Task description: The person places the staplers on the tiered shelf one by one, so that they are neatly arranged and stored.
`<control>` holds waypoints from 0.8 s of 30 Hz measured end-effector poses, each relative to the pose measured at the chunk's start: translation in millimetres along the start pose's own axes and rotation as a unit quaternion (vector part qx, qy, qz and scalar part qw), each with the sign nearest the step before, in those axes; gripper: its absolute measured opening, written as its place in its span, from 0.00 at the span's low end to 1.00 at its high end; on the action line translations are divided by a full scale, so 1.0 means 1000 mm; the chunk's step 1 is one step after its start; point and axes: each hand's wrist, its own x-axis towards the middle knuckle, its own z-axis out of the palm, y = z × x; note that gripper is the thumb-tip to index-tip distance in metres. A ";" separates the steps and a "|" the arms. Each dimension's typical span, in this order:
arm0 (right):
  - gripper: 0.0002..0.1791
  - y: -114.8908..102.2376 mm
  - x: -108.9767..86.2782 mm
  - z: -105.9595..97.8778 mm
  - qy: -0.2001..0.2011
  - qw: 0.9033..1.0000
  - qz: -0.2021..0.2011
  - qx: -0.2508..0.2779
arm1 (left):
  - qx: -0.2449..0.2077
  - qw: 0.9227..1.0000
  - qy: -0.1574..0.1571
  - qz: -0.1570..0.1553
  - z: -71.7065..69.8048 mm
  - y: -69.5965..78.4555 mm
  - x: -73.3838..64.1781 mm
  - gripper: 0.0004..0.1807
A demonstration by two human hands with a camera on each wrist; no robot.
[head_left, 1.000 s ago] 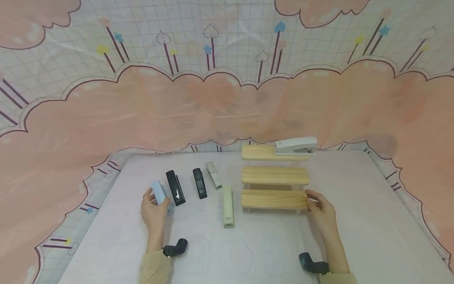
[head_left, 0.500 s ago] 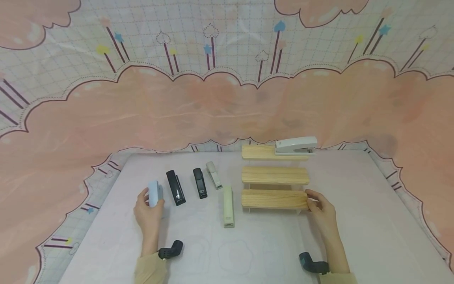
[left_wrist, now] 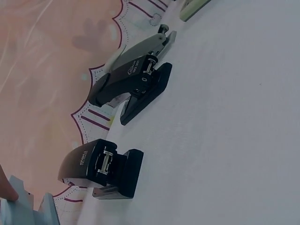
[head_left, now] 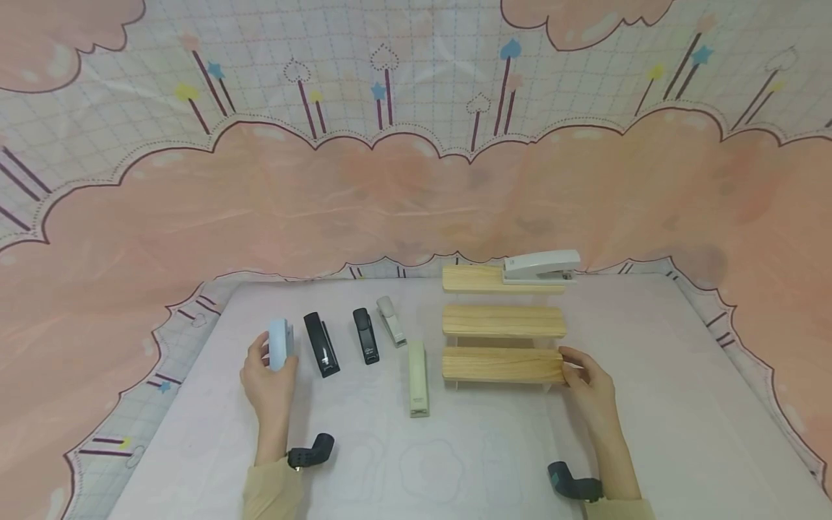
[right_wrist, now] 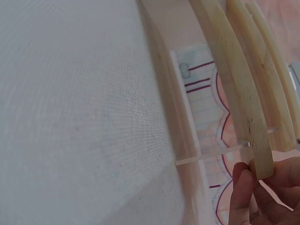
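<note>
My left hand [head_left: 269, 379] grips a light blue stapler [head_left: 279, 345] at the left of the table; a corner of that stapler [left_wrist: 28, 208] and a fingertip show at the lower left of the left wrist view. Just right of it lies a large black stapler [head_left: 321, 344]. My right hand [head_left: 591, 383] pinches the right end of the lowest wooden shelf [head_left: 503, 365] of a three-step rack. In the right wrist view thumb and fingers [right_wrist: 241, 192] close around the end of this board [right_wrist: 255, 126], beside a clear support leg.
A smaller black stapler [head_left: 366, 336], a grey-white stapler [head_left: 391, 321] and a pale green stapler [head_left: 419, 379] lie mid-table. On the rack's top shelf [head_left: 473, 279] a white stapler [head_left: 541, 266] sits at the right, behind the middle shelf [head_left: 503, 321]. A patterned cloth hangs behind the table [head_left: 682, 404].
My left hand has moved left with the light blue stapler, then slightly away from me, turning it more upright in view. My right hand stays on the shelf end.
</note>
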 end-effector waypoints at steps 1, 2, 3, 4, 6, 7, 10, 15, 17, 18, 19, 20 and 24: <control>0.19 0.000 0.000 0.000 -0.001 1.000 0.001 0.002 | -0.002 1.000 -0.001 0.002 0.000 0.002 0.000 0.32; 0.19 0.000 0.000 0.000 -0.001 1.000 0.000 0.002 | -0.003 1.000 -0.001 0.005 0.000 0.003 0.001 0.32; 0.19 0.000 0.000 0.000 -0.003 1.000 0.001 0.003 | -0.005 1.000 -0.002 0.008 0.001 0.005 0.001 0.32; 0.19 0.000 0.000 0.000 -0.004 1.000 0.001 0.003 | -0.007 1.000 -0.002 0.012 0.001 0.006 0.001 0.32; 0.19 0.000 0.000 -0.001 -0.005 1.000 -0.001 0.005 | -0.012 1.000 -0.003 0.017 0.002 0.009 0.003 0.32; 0.19 -0.001 -0.001 -0.001 -0.006 1.000 -0.001 0.006 | -0.015 1.000 -0.004 0.020 0.002 0.011 0.003 0.32; 0.19 -0.001 -0.001 -0.002 -0.007 1.000 0.000 0.009 | -0.022 0.999 -0.005 0.031 0.005 0.016 0.006 0.31; 0.20 0.000 -0.001 -0.002 -0.008 1.000 0.000 0.013 | -0.031 0.998 -0.019 0.050 0.009 0.025 0.007 0.31; 0.20 0.001 -0.001 -0.002 -0.008 1.000 -0.001 0.013 | -0.035 0.998 -0.030 0.051 0.010 0.031 0.007 0.32; 0.20 0.001 -0.001 -0.001 -0.007 1.000 -0.001 0.011 | -0.037 0.997 -0.037 0.048 0.011 0.034 0.007 0.33; 0.20 0.002 0.000 -0.001 -0.007 1.000 0.000 0.010 | -0.039 0.997 -0.042 0.047 0.012 0.037 0.007 0.33; 0.20 0.002 0.000 -0.001 -0.006 1.000 0.001 0.009 | -0.042 0.997 -0.047 0.046 0.013 0.041 0.006 0.33; 0.19 0.002 0.001 -0.001 -0.004 1.000 0.003 0.005 | -0.050 0.995 -0.065 0.050 0.017 0.055 0.004 0.33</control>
